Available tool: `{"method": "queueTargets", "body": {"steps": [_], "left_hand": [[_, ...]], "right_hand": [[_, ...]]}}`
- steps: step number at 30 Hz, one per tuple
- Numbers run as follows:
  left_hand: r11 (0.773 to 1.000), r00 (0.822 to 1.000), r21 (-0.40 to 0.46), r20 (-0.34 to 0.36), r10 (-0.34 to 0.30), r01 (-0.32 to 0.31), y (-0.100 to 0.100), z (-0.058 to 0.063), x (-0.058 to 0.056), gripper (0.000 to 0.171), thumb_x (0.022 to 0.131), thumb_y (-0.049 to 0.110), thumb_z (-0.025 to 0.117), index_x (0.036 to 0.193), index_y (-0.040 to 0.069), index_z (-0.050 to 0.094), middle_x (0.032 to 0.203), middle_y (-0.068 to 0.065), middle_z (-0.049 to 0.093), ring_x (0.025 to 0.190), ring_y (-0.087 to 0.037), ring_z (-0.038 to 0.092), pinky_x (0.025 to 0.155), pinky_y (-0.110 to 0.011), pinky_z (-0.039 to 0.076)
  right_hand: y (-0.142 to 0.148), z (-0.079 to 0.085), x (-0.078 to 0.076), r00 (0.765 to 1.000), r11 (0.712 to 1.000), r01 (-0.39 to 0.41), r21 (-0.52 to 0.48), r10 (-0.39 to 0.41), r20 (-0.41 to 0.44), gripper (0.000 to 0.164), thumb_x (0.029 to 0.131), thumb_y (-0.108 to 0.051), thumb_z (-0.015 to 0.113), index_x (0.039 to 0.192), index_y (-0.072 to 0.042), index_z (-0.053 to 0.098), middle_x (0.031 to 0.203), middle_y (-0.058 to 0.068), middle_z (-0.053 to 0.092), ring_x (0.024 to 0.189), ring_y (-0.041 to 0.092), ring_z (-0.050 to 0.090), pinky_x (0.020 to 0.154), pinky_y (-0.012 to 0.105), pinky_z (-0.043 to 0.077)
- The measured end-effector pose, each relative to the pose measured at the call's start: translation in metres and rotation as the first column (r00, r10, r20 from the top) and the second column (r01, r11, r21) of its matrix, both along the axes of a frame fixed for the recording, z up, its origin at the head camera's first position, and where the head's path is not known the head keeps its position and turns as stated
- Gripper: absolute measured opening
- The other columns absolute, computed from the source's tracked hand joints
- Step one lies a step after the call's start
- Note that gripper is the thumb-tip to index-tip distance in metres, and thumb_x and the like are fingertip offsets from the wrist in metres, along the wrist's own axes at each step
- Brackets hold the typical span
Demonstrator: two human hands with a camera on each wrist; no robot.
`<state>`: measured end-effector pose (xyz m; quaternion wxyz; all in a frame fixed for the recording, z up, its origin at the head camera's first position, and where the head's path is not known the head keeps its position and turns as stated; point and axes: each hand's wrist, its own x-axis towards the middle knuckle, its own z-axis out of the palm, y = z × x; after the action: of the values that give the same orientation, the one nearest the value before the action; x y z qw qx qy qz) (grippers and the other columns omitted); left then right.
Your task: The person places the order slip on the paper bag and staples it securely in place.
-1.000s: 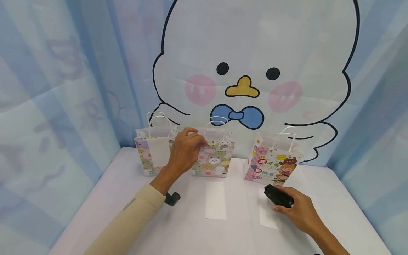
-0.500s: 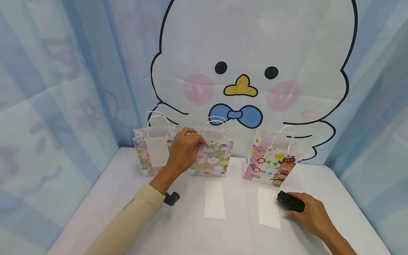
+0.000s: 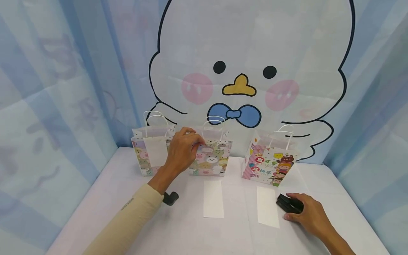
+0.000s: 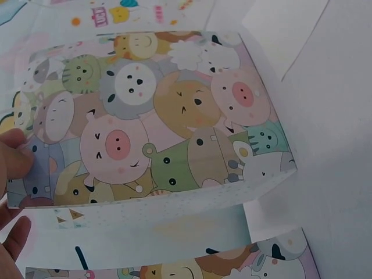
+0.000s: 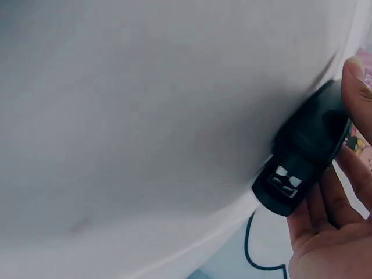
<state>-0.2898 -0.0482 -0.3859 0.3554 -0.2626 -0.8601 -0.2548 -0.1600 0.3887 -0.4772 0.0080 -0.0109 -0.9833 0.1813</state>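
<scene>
In the head view my left hand (image 3: pixel 184 150) pinches the upper left edge of the middle paper gift bag (image 3: pixel 211 159), which has cartoon animals on it. The left wrist view shows the fingertips (image 4: pixel 17 151) at the edge of that printed bag face (image 4: pixel 174 116). My right hand (image 3: pixel 310 214) grips a black stapler (image 3: pixel 289 203) low at the table's right side. Thumb and fingers wrap the stapler (image 5: pixel 308 139) in the right wrist view, its body right at the white cloth. Just left of it lies a white paper strip (image 3: pixel 267 207); another white strip (image 3: pixel 213 199) lies before the middle bag.
A similar animal-print bag (image 3: pixel 140 156) stands at the left, with a white strip (image 3: pixel 156 151) on its front. To the right stands a pink and white bag (image 3: pixel 269 164), turned slightly. The cartoon backdrop (image 3: pixel 242 42) hangs behind the white table (image 3: pixel 236 233).
My right hand has moved right and slightly nearer with the stapler, away from the right-hand strip, then stayed nearly still. My left hand keeps its place on the middle bag.
</scene>
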Motion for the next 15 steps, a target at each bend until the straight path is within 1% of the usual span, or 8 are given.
{"method": "queueTargets", "body": {"steps": [4,7,11,15], "left_hand": [[1.000,1.000,-0.002,-0.007,-0.001,0.001,-0.001,0.000,-0.001,0.011,0.094,0.005,0.079,0.096,0.016,0.082,0.096,0.000,0.082,0.114,-0.023,0.066,0.095,-0.040,0.056],[1.000,1.000,-0.005,-0.005,-0.003,0.003,-0.001,0.000,-0.001,0.011,0.095,0.005,0.079,0.096,0.016,0.081,0.095,0.000,0.082,0.114,-0.023,0.066,0.094,-0.040,0.056],[1.000,1.000,-0.006,0.003,-0.004,0.004,-0.001,0.000,-0.001,0.011,0.095,0.005,0.078,0.096,0.016,0.081,0.095,0.000,0.082,0.115,-0.023,0.066,0.096,-0.040,0.056],[1.000,1.000,-0.004,0.008,-0.003,0.003,-0.001,0.001,0.000,0.011,0.096,0.006,0.077,0.097,0.016,0.081,0.096,-0.001,0.082,0.115,-0.023,0.066,0.096,-0.040,0.056]], "right_hand": [[-0.010,0.006,0.000,0.996,0.999,-0.032,-0.032,0.029,-0.089,0.084,0.071,-0.037,0.099,0.141,-0.005,0.065,0.130,0.025,0.070,0.120,0.047,0.064,0.100,0.068,0.052],[-0.023,0.012,-0.002,0.992,0.996,-0.048,-0.073,0.039,-0.118,0.082,0.073,-0.037,0.098,0.141,-0.008,0.065,0.130,0.023,0.071,0.121,0.045,0.065,0.100,0.068,0.052],[-0.048,0.018,-0.006,0.995,0.988,-0.051,-0.144,0.037,-0.097,0.084,0.074,-0.040,0.097,0.146,-0.013,0.062,0.137,0.021,0.069,0.131,0.046,0.061,0.106,0.070,0.048],[-0.077,0.022,-0.011,0.995,0.977,-0.078,-0.196,0.064,-0.080,0.083,0.076,-0.039,0.097,0.148,-0.019,0.061,0.143,0.016,0.067,0.135,0.043,0.059,0.108,0.069,0.049]]}}
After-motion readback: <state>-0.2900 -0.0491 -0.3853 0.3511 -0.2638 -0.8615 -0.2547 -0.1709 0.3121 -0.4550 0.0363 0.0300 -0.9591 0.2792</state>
